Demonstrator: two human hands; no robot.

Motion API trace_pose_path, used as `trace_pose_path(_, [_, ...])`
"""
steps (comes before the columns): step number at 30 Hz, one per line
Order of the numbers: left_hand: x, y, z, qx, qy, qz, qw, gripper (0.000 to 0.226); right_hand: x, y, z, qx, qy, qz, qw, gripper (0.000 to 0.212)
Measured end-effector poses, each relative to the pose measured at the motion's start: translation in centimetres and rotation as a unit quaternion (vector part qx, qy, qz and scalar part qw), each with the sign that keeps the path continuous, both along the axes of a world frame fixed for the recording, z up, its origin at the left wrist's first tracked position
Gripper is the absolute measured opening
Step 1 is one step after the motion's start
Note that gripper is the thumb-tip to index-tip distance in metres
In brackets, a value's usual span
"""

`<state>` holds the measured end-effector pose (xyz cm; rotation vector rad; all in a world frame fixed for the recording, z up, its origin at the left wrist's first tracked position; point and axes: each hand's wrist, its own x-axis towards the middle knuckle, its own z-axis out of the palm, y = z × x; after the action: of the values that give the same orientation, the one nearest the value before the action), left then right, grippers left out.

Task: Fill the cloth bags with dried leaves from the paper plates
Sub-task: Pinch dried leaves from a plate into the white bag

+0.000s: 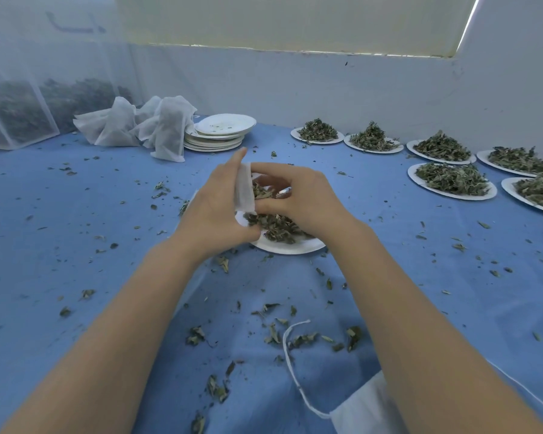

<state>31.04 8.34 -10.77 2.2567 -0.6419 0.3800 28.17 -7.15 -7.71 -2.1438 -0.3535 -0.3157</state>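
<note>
Fingers of the left hand (215,202) curl around the rim of a small white cloth bag (244,191), pinching it so its mouth faces right, while the right hand (298,198) bunches its fingertips on a clump of dried leaves (262,192) at that mouth. Both hands hover just above a paper plate (290,245) that carries a loose heap of the same leaves, near the middle of a blue cloth-covered table (76,245) littered with crumbled leaf bits. At far left a white mesh enclosure (16,98) stands on the table with dark leaves dimly visible through its netting. Just right of it lies a rumpled pile of cloth bags (138,126), one of them leaning against a stack of used paper plates (215,140) whose top plate holds only a few flecks. Farther right, along the pale wall (326,86) and down the table's right side, a row of plates heaped with leaves (452,180) runs to the frame edge. Above the wall a drawn pale blind (295,20) covers a window, with a thin strip of light at its right edge. At the near right edge, under the right forearm, lies a white face mask (362,408) with its ear loop curving across the cloth.
</note>
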Motion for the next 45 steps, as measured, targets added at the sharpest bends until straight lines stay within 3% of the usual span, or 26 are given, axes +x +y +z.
trace_pose_path(6, [0.1, 0.6, 0.1, 0.041, -0.053, 0.121, 0.990, 0.079, 0.0, -0.5, 0.0, 0.023, 0.023, 0.003, 0.999, 0.049])
trace_pose_path(12, [-0.4, -0.2, 0.1, 0.049, -0.125, 0.104, 0.985, 0.041, 0.5, 0.0, -0.2, 0.013, -0.003, -0.069, 0.997, 0.024])
trace_pose_path(16, [-0.8, -0.3, 0.2, 0.030, -0.119, 0.087, 0.989, 0.041, 0.1, 0.2, -0.1, -0.026, 0.005, -0.049, 0.998, 0.024])
trace_pose_path(19, [-0.9, -0.4, 0.1, 0.059, -0.118, 0.084, 0.988, 0.045, -0.1, 0.5, 0.3, -0.105, 0.018, -0.001, 0.994, 0.020])
trace_pose_path(23, [-1.2, -0.7, 0.1, 0.092, -0.138, 0.076, 0.983, 0.050, -0.3, 0.5, 0.5, -0.133, 0.061, 0.047, 0.988, 0.022])
trace_pose_path(26, [-1.2, -0.7, 0.0, 0.098, -0.139, 0.076, 0.982, 0.054, -0.4, 0.6, 0.4, -0.101, 0.036, 0.026, 0.994, 0.022])
trace_pose_path(31, [-1.0, -0.4, -0.1, 0.082, -0.137, 0.092, 0.983, 0.055, 0.0, 0.6, 0.1, 0.051, 0.005, -0.050, 0.997, 0.014])
trace_pose_path(34, [-1.1, -0.6, -0.1, 0.092, -0.142, 0.078, 0.982, 0.052, 0.0, 0.5, 0.1, -0.041, 0.039, -0.005, 0.998, 0.033])
trace_pose_path(37, [-1.2, -0.7, -0.2, 0.112, -0.136, 0.078, 0.981, 0.054, -0.5, 0.3, 0.4, -0.093, 0.076, 0.057, 0.991, 0.022])
trace_pose_path(41, [-1.1, -0.1, -0.2, 0.116, -0.123, 0.117, 0.979, 0.058, -0.5, -1.8, 1.5, -0.059, 0.064, -0.008, 0.996, 0.026])
trace_pose_path(45, [-1.0, 0.1, -0.1, 0.124, -0.114, 0.123, 0.978, 0.058, -0.6, -2.5, 2.0, -0.225, 0.107, -0.036, 0.968, 0.023])
